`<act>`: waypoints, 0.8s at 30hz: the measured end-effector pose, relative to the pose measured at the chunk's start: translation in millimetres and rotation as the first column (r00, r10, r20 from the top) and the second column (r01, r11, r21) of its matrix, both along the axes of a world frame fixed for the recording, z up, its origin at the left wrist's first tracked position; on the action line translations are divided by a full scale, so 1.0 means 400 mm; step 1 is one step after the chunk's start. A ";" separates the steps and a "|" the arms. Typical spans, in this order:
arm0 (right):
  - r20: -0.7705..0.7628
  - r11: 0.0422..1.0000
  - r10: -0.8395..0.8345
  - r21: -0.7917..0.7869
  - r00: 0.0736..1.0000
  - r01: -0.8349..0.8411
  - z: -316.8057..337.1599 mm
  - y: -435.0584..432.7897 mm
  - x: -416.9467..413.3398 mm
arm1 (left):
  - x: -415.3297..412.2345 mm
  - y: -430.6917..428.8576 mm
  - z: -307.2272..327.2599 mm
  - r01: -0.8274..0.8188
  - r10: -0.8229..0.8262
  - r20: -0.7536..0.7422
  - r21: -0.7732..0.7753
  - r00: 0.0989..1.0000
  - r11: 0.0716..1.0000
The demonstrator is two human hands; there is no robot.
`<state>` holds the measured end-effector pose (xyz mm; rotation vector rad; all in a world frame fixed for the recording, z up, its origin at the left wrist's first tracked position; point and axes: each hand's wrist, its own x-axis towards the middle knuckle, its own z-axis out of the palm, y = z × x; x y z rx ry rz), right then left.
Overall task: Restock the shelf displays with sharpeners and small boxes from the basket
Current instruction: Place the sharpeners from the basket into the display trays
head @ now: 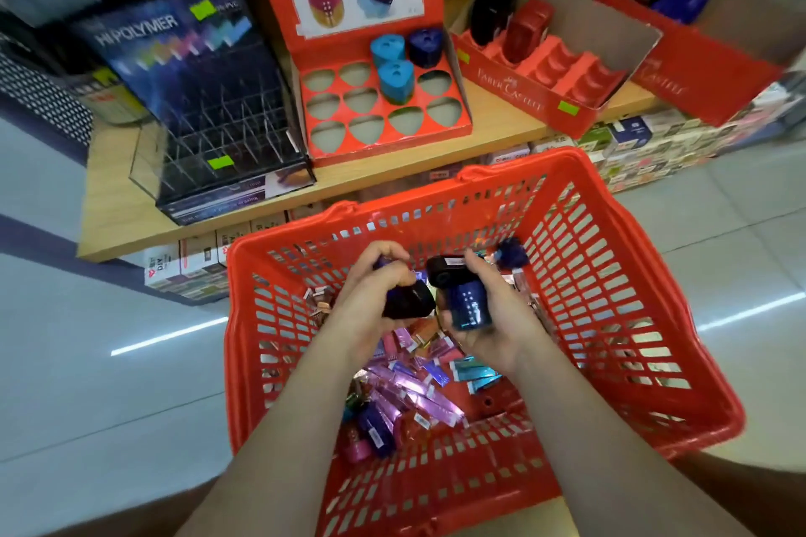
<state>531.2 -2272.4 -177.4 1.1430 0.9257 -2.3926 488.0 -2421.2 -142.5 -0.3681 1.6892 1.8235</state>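
Both my hands are inside the red plastic basket (619,257). My left hand (370,292) grips dark blue and black sharpeners (410,301). My right hand (493,314) holds a blue sharpener (469,305) with a black one (445,268) above it. Several small pink, purple and teal boxes (410,388) lie on the basket floor. On the wooden shelf (493,131) stands a red display tray (384,109) with triangular holes, holding two light blue sharpeners (394,78) and a dark blue one (425,46).
Right of that tray, a red Faber-Castell box (541,74) holds black and red sharpeners. Another red box (698,39) sits further right. A dark Hi-Polymer display case (205,100) stands at the left. Small boxed goods are stacked below the shelf. Pale floor tiles surround the basket.
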 end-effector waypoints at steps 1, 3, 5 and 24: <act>-0.027 1.000 0.012 -0.014 1.000 -0.012 0.011 0.006 0.000 | -0.003 0.003 0.017 -0.003 0.003 0.019 0.030 1.000 1.000; -0.074 0.999 0.042 -0.020 0.996 -0.043 0.036 0.017 -0.002 | -0.008 0.009 0.047 -0.029 0.024 0.076 0.063 0.997 0.998; -0.117 0.998 0.057 -0.035 0.991 -0.061 0.063 0.027 -0.004 | -0.016 0.021 0.068 -0.055 0.050 0.093 0.057 0.994 0.997; -0.222 0.860 0.441 -0.173 0.869 -0.481 0.182 0.049 -0.062 | -0.106 0.036 0.209 0.374 -0.393 -0.499 -0.142 0.772 0.916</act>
